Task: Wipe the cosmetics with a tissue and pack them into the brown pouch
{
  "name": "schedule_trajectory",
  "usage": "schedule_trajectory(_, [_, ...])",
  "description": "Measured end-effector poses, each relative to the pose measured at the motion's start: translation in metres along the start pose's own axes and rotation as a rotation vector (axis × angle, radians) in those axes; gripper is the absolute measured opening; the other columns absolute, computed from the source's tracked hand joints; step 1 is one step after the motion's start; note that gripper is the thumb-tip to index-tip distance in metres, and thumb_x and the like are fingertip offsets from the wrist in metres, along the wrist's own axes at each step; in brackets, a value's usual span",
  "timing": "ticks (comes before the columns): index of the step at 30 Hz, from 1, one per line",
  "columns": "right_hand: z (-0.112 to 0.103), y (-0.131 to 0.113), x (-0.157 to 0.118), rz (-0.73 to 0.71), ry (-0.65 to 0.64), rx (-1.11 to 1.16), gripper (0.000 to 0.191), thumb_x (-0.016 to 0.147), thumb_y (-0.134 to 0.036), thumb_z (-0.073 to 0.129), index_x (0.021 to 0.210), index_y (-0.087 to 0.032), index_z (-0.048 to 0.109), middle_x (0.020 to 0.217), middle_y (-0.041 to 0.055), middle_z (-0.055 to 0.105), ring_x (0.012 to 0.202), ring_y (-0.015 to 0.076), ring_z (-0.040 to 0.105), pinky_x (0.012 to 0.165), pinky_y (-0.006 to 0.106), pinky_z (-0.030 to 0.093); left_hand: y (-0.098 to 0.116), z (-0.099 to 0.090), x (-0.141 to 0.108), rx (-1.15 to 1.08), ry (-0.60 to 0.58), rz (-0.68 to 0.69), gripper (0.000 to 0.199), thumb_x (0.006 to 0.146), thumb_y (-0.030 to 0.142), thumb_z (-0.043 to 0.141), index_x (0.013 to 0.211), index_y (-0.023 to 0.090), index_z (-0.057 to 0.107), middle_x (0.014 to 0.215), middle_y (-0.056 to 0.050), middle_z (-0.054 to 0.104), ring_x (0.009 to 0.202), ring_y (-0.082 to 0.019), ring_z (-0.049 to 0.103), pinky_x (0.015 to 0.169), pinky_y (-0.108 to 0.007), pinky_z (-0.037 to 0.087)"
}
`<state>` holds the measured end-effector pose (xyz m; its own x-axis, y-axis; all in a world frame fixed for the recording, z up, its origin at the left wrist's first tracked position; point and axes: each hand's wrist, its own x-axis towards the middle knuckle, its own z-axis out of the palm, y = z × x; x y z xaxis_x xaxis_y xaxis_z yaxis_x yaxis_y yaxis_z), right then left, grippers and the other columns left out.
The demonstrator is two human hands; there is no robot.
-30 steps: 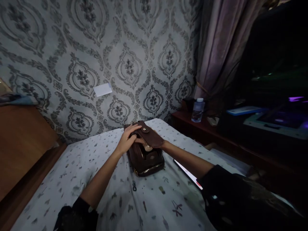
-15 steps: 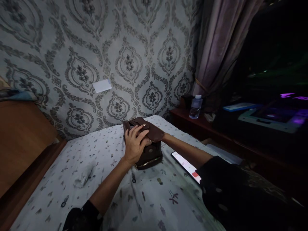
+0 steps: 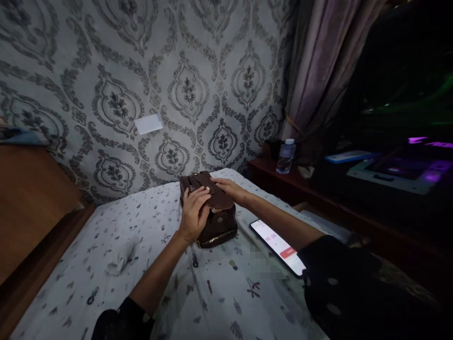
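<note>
A dark brown leather bag (image 3: 220, 226) with a flap and gold-coloured fittings stands on a white patterned sheet (image 3: 148, 212). Across its near left side and the edge of the flap lies my left hand (image 3: 193, 212), its fingers spread over the leather. My right hand (image 3: 231, 190) rests on the far right part of the flap with its fingers stretched out. The flap lies over the top, and its front end stands slightly off the body. A gold zip runs along the bag's lower front edge.
A lit phone (image 3: 278, 245) lies right of the bag, beneath my right forearm. On the dark red ledge (image 3: 262, 167) stands a water bottle (image 3: 286, 157). A crumpled whitish item (image 3: 122, 259) is at the left. The patterned wall (image 3: 191, 132) rises behind.
My right hand has come out from under the flap and now lies on top of it. The flap has gone down. My left hand stays on the bag's left side.
</note>
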<state>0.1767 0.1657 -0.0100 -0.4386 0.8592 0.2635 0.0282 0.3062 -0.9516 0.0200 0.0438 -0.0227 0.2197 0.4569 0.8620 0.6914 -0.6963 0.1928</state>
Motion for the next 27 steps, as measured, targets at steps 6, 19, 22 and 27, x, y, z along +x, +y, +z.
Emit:
schedule_trajectory(6, [0.005, 0.001, -0.007, -0.014, 0.062, -0.179, 0.046, 0.089, -0.047, 0.053, 0.118, -0.015, 0.069, 0.13, 0.0108, 0.066, 0.124, 0.0269, 0.058, 0.11, 0.043, 0.04, 0.002, -0.013, -0.007, 0.102, -0.231, 0.091, 0.04, 0.087, 0.024, 0.048, 0.126, 0.019, 0.056, 0.136, -0.013, 0.06, 0.144, -0.029, 0.034, 0.119, -0.059, 0.011])
schedule_trajectory(19, [0.026, -0.009, -0.029, -0.151, 0.177, -0.597, 0.049, 0.098, -0.042, 0.034, 0.137, -0.018, 0.053, 0.141, 0.0108, 0.057, 0.132, 0.0222, 0.051, 0.114, 0.04, 0.036, 0.01, -0.003, -0.018, 0.232, -0.243, 0.061, 0.046, 0.095, 0.031, 0.048, 0.139, 0.02, 0.05, 0.142, -0.011, 0.056, 0.144, -0.029, 0.033, 0.12, -0.06, 0.008])
schedule_trajectory(22, [0.028, -0.012, -0.031, -0.143, 0.152, -0.669, 0.051, 0.098, -0.043, 0.034, 0.137, -0.016, 0.053, 0.141, 0.0115, 0.057, 0.132, 0.0228, 0.051, 0.112, 0.04, 0.038, 0.01, -0.008, -0.017, 0.175, -0.239, 0.074, 0.044, 0.094, 0.032, 0.049, 0.136, 0.019, 0.051, 0.137, -0.012, 0.06, 0.138, -0.029, 0.041, 0.12, -0.06, 0.008])
schedule_trajectory(27, [0.032, -0.015, -0.036, -0.142, 0.153, -0.763, 0.054, 0.095, -0.047, 0.04, 0.136, -0.014, 0.054, 0.143, 0.0147, 0.054, 0.135, 0.0272, 0.048, 0.113, 0.045, 0.037, -0.004, -0.015, -0.018, 0.025, -0.179, -0.001, 0.043, 0.096, 0.033, 0.045, 0.137, 0.018, 0.047, 0.143, -0.017, 0.049, 0.139, -0.027, 0.039, 0.119, -0.055, 0.021])
